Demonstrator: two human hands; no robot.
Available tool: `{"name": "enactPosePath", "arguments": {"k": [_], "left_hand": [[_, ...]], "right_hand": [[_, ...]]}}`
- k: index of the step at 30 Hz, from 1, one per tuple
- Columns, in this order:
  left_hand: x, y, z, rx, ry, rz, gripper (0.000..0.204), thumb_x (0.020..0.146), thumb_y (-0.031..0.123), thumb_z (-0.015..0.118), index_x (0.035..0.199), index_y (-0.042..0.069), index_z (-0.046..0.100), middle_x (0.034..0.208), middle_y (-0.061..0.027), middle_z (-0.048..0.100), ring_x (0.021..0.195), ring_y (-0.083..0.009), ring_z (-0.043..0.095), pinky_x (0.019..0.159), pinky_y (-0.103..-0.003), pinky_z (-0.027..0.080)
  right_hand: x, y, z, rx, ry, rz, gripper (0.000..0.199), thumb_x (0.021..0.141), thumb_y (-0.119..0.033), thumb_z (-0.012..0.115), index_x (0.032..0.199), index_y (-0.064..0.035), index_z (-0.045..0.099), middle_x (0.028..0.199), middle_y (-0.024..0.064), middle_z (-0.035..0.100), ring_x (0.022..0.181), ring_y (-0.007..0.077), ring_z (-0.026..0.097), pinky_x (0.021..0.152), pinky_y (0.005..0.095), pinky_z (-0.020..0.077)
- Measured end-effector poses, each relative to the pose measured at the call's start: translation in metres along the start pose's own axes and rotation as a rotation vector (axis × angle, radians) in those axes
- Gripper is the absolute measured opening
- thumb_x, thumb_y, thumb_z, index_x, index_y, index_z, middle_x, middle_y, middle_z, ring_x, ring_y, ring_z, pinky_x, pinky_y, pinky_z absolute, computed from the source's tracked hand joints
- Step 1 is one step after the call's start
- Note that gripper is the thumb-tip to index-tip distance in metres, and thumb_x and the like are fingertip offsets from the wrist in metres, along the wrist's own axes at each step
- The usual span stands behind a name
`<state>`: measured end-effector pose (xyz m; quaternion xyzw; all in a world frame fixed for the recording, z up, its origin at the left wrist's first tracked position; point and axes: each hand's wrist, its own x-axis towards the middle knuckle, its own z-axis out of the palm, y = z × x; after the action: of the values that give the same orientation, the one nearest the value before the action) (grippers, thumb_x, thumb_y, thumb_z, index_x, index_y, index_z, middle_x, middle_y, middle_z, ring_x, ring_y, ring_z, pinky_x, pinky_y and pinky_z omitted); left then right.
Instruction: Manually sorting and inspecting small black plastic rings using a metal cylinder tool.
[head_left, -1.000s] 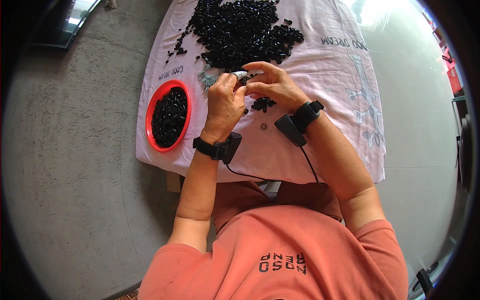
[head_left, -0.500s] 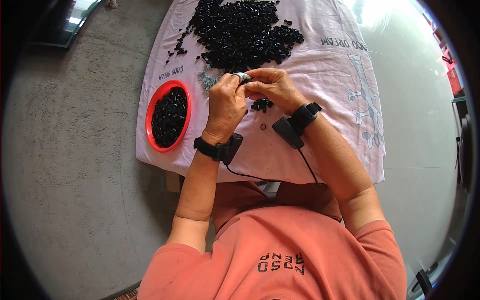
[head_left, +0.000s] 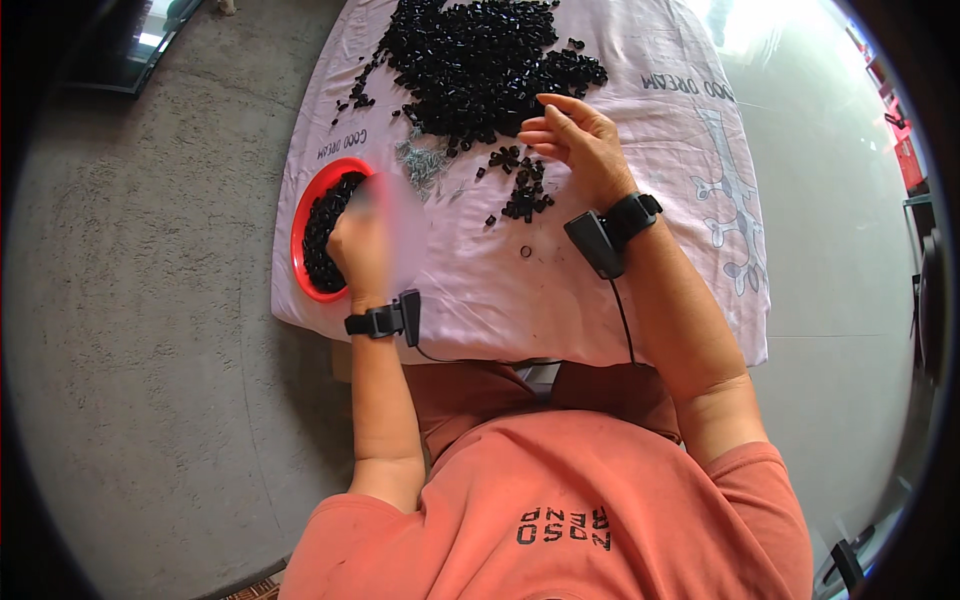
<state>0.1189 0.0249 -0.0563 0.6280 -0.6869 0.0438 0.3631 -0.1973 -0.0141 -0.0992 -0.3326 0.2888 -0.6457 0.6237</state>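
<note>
Clock: read from the middle of the pale pink printed cloth (head_left: pixel 640 300), 12 away from the person.
Done, by judgement: a good share, if the glossy black short tube-like pieces in the bowl (head_left: pixel 322 225) are those already handled.
Left, by judgement: far more, since the broad heap of loose black pieces (head_left: pixel 480 70) at 11 to 12 o'clock outweighs the bowlful.
Small cluster: a few black pieces (head_left: pixel 525 195) near the middle, apart from the heap.
Bowl: round red plastic bowl (head_left: pixel 297 240) at 9 o'clock, well filled with black pieces; the far-right part is hidden by the hand and a blur.
Slivers: thin silvery-grey slivers (head_left: pixel 425 165) at 10 o'clock, loose on the cloth, in no container.
Ring: small dark ring (head_left: pixel 526 252) at 6 o'clock.
Left hand (head_left: pixel 362 250): over the bowl's right side; fingers blurred, so grip cannot be told.
Right hand (head_left: pixel 590 150): at 1 o'clock beside the heap, fingers loosely curled; whether they pinch a piece cannot be told.
</note>
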Motion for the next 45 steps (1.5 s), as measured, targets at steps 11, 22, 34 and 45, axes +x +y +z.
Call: {"name": "enactPosePath", "arguments": {"k": [11,22,34,45], "left_hand": [[-0.005,-0.054,-0.014,0.372,0.124,-0.184,0.021,0.077,0.005,0.071,0.097,-0.002,0.070,0.084,-0.0152,0.068,0.078,-0.0318,0.066,0.071,-0.038,0.053],[0.018,0.068,0.060,-0.076,-0.287,0.114,0.015,0.084,0.012,0.068,0.095,0.004,0.072,0.085,-0.0129,0.072,0.077,-0.0238,0.071,0.070,-0.034,0.054],[0.018,0.080,0.086,-0.032,-0.373,0.194,0.007,0.079,0.007,0.064,0.082,0.001,0.064,0.083,-0.0183,0.067,0.080,-0.0378,0.066,0.074,-0.045,0.052],[0.016,0.094,0.070,-0.326,-0.374,0.025,0.013,0.081,0.003,0.060,0.092,0.002,0.067,0.080,-0.0178,0.069,0.075,-0.0348,0.069,0.071,-0.039,0.054]], "right_hand": [[-0.002,0.002,0.004,-0.108,-0.023,0.000,0.026,0.100,-0.020,0.060,0.120,-0.0032,0.064,0.101,0.0109,0.072,0.088,0.0154,0.072,0.076,0.0250,0.0583],[-0.002,0.002,0.003,-0.138,-0.008,-0.002,0.024,0.099,-0.015,0.061,0.118,-0.0002,0.063,0.101,0.0137,0.071,0.087,0.0182,0.073,0.074,0.0259,0.0602],[-0.001,0.004,0.003,-0.124,-0.009,0.005,0.024,0.099,-0.015,0.061,0.117,-0.0004,0.063,0.101,0.0131,0.071,0.085,0.0166,0.072,0.073,0.0252,0.0599],[0.000,0.006,0.001,-0.149,-0.029,0.004,0.023,0.099,-0.014,0.060,0.117,0.0005,0.062,0.100,0.0135,0.071,0.085,0.0178,0.072,0.074,0.0258,0.0601]]}}
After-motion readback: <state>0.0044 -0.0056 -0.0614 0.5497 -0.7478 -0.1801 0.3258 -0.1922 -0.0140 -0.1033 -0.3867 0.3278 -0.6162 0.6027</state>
